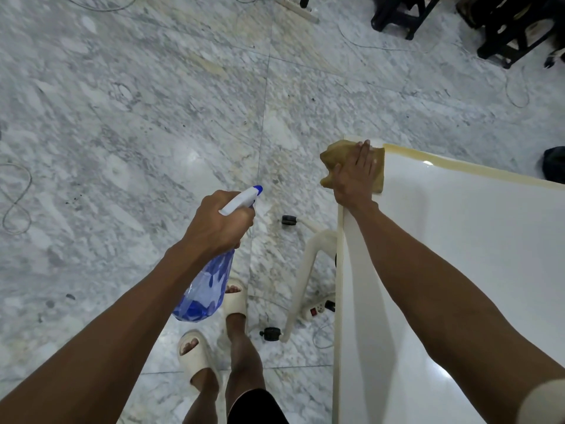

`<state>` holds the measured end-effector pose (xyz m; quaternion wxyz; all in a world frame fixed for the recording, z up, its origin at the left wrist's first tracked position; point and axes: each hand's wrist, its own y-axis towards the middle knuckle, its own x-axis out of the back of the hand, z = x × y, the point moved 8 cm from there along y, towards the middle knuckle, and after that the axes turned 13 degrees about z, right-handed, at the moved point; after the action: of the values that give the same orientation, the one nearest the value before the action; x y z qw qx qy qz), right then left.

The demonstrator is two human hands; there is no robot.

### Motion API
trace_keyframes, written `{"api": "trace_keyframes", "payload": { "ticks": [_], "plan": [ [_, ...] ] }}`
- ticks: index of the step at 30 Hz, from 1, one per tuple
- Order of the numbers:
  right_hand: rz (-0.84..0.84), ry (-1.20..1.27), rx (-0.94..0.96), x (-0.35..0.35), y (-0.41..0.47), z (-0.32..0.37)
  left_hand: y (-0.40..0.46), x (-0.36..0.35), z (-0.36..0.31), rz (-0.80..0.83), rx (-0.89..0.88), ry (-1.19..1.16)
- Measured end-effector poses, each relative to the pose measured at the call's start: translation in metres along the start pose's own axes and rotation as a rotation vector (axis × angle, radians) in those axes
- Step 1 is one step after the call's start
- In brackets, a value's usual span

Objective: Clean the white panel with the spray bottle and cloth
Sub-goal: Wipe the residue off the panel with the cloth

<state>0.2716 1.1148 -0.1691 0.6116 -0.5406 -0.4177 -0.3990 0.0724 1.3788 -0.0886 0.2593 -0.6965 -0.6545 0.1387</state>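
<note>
The glossy white panel [477,240] fills the right side, its far edge and left edge trimmed in cream. A tan cloth [331,157] lies over the panel's far left corner, partly hanging off. My right hand [354,175] presses flat on the cloth with straight fingers. Off to the left of the panel, over the floor, my left hand [218,223] grips the neck of a blue spray bottle [204,292]. Its white trigger head with a blue nozzle [244,198] points away and to the right.
Marble floor all round. Under the panel's left edge a cream leg frame [305,270] on black castors [289,220] and a white power strip [318,309] with cords. My sandalled feet [195,356] stand below. Black stools [501,29] far right; loose cables on the floor.
</note>
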Motion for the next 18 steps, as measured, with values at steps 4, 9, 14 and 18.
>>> {"api": "trace_keyframes", "payload": {
  "ticks": [4, 9, 14, 18],
  "plan": [
    [0.004, 0.024, -0.012, -0.01, -0.032, -0.005, -0.011, -0.01, 0.01, 0.016, 0.015, 0.005],
    [0.003, 0.033, -0.015, -0.02, -0.078, -0.01, -0.044, -0.032, 0.014, 0.059, 0.012, 0.012],
    [-0.01, 0.051, -0.016, -0.039, -0.136, -0.019, -0.076, -0.06, 0.034, 0.102, 0.008, -0.021],
    [-0.009, 0.04, -0.033, -0.055, -0.184, -0.026, -0.099, -0.084, 0.055, 0.118, -0.003, -0.028]
  ]
}}
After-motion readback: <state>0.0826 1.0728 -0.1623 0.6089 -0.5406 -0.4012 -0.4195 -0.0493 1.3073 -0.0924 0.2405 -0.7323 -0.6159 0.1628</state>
